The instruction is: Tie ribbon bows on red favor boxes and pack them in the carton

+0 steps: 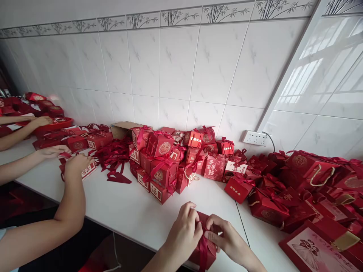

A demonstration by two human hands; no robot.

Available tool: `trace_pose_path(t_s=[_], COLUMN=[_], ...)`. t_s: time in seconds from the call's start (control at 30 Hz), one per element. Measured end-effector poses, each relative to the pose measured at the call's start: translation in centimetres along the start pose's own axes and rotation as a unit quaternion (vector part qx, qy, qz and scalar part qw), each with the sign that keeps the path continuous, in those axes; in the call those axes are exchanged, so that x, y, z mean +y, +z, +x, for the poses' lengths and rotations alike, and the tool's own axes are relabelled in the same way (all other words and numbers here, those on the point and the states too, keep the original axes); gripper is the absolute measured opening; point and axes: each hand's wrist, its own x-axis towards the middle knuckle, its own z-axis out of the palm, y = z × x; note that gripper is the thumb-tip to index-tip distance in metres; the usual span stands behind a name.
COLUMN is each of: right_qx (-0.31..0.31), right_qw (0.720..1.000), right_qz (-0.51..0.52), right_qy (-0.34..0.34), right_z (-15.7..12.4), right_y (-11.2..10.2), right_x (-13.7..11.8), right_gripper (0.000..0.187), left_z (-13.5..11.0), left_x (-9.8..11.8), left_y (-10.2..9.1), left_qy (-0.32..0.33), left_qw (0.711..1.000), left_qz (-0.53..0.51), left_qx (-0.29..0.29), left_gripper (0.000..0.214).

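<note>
My left hand [183, 232] and my right hand [227, 237] meet at the near edge of the white table [127, 207]. Both are closed on a small red gift box [205, 251] with a dark red ribbon [203, 252] hanging down its front. My fingers pinch the ribbon at the box's top. Just beyond my hands stands a pile of finished red ribboned boxes [161, 162].
A co-worker's hands [74, 163] at the left handle another red box [88, 170]. Further left, another person's arm [25, 128] reaches to a red tray [53, 124]. Loose ribbons [115, 156], a cardboard carton [123, 128], red bags [309, 177] and a wall socket [254, 138] are around.
</note>
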Motion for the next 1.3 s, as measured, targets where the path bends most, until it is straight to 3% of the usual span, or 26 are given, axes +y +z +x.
trace_pose_path(t_s=[0.33,0.8,1.07,1.3], right_qx=[0.069,0.103,0.069,0.062], right_qw=[0.997,0.995,0.991,0.993], right_qz=[0.014,0.003,0.114,0.098], right_qy=[0.002,0.006,-0.018,0.004], right_z=[0.1,0.4,0.5,0.1], right_y=[1.5,1.4,1.0,0.8], right_x=[0.6,0.5,1.3,0.6], right_gripper=[0.044,0.043,0.046,0.045], left_z=[-0.2,-0.1,-0.5,-0.4], left_x=[-0.9,-1.1,-1.4,-0.5], left_y=[0.0,-0.3,0.2,-0.5], left_qy=[0.025,0.064,0.029,0.018], left_qw=[0.999,0.994,0.995,0.997], left_qz=[-0.04,-0.012,-0.053,-0.054], left_qx=[0.018,0.083,0.085,0.046], left_gripper=[0.015,0.012,0.014,0.012])
